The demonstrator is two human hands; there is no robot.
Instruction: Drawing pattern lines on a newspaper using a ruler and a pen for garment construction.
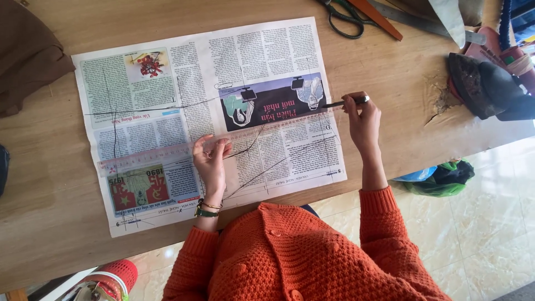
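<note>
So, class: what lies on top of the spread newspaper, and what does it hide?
On the newspaper lie a clear ruler, pressed by the left hand, and the pen tip held by the right hand. The table beneath is covered.

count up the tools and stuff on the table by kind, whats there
Newspaper sheet: 1
Clear ruler, under the left hand: 1
Pen, in the right hand: 1
Scissors: 1
Old iron: 1
Brown cloth: 1
Total: 6

furniture: light wooden table (pixel 390 61), chipped edge | floor: glossy cream tiles (pixel 490 234) | light: soft daylight
</note>
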